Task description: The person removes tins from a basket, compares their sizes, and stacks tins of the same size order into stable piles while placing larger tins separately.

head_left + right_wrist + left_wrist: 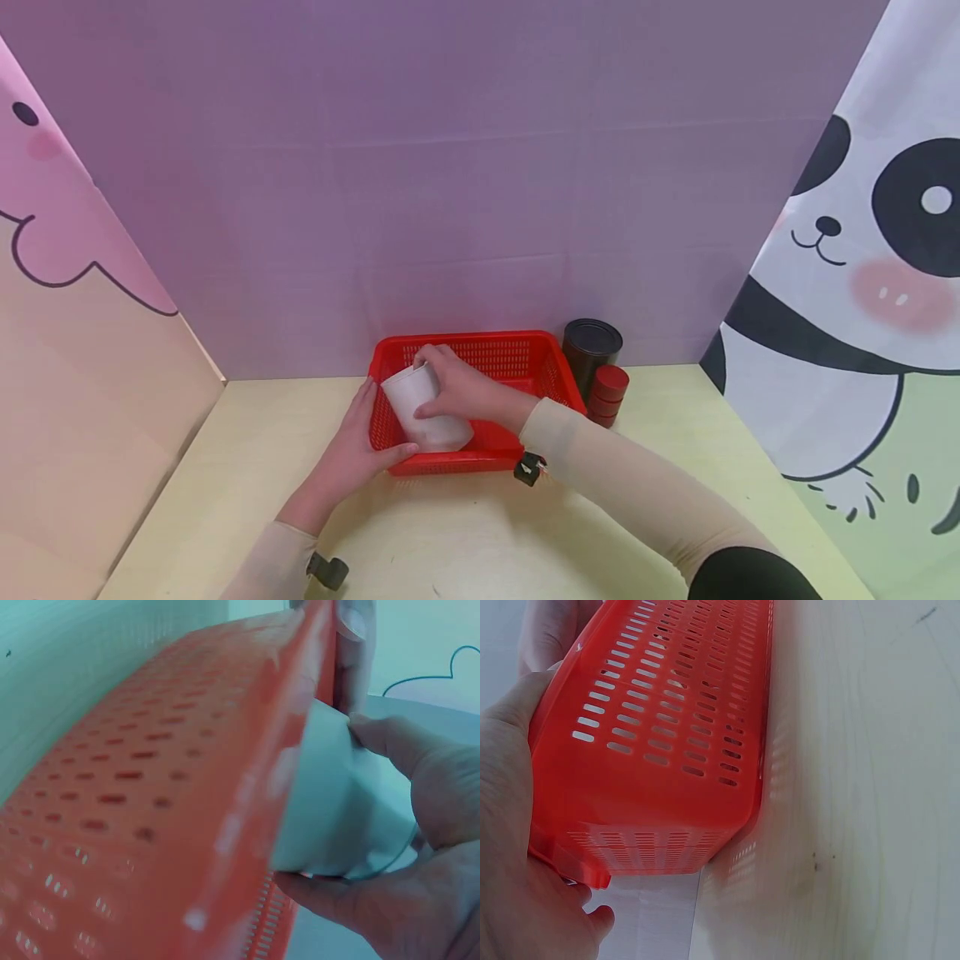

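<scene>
A red slotted plastic basket (517, 357) stands on the pale table, towards the back. My right hand (461, 390) reaches into its left half and grips a white paper cup (426, 414), which leans to the left with its lower end in the basket. In the right wrist view the cup (330, 817) lies against the basket wall (150, 787), with the fingers of the right hand (420, 847) curled round it. My left hand (358, 442) holds the basket's front left corner, thumb on the front rim. The left wrist view shows that hand (510, 825) clasping the basket's edge (667, 750).
A black cylindrical can (591, 346) stands just right of the basket, with a stack of red round tins (609, 393) in front of it. A purple backdrop rises behind the pale table (465, 533). Printed panels close off the left and right sides.
</scene>
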A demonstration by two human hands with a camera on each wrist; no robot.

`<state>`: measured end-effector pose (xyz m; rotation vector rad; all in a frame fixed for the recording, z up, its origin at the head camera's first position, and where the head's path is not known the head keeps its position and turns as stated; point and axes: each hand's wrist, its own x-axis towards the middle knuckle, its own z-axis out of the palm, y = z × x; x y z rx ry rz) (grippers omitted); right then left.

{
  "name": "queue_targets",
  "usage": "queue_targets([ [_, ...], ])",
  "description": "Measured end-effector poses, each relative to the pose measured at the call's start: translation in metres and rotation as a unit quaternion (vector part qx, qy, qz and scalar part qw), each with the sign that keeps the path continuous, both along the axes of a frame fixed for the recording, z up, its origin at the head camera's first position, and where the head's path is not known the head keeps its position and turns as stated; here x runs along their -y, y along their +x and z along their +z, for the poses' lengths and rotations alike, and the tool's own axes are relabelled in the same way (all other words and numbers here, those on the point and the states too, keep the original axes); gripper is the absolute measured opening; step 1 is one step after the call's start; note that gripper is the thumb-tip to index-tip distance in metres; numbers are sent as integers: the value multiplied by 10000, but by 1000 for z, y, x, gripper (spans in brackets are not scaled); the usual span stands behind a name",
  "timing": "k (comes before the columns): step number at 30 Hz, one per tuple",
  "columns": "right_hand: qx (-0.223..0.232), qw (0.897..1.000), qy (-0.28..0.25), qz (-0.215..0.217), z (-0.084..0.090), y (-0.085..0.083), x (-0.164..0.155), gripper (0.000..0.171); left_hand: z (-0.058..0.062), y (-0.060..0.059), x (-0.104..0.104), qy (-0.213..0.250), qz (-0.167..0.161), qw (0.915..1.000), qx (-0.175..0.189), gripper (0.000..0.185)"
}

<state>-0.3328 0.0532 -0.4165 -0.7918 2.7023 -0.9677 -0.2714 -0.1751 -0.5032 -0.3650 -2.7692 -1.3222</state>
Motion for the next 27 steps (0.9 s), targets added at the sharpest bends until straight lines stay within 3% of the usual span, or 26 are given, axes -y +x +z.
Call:
queue_targets([
  [11, 97, 9966, -393, -713, -7, 8, 3, 77, -3, -2, 0, 21, -7, 10000, 6, 137],
  [27, 318, 9936, -892, -621, -6, 7, -16, 87, 3, 1, 0, 38, 20, 10000, -25, 136],
])
